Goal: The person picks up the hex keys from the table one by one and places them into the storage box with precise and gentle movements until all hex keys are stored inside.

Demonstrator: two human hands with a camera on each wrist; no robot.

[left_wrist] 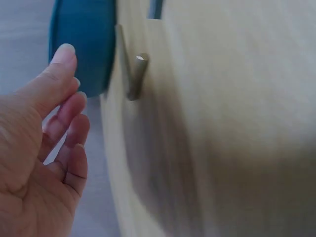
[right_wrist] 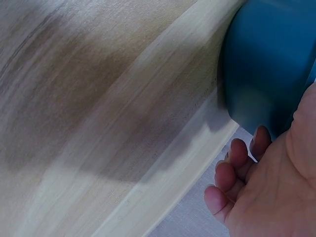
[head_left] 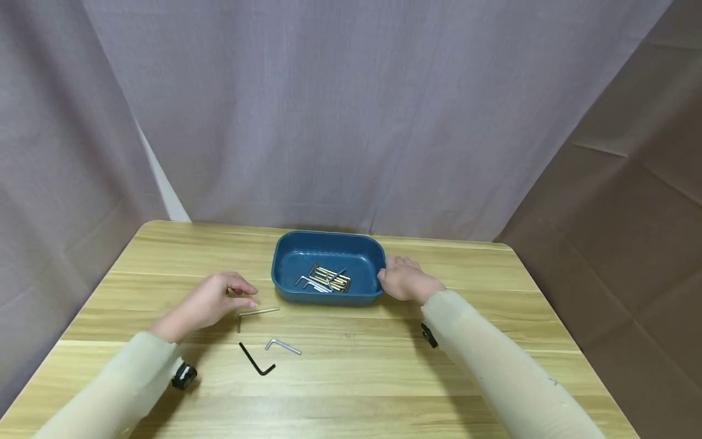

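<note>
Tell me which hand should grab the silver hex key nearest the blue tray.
Left. The left hand hovers open just beside that silver hex key, while the right hand rests against the blue tray.

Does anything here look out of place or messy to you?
Slightly. Most hex keys lie in the blue tray, but three lie loose on the table in front of it: a silver key by the left hand, another silver one, and a black one. Nothing looks damaged.
</note>
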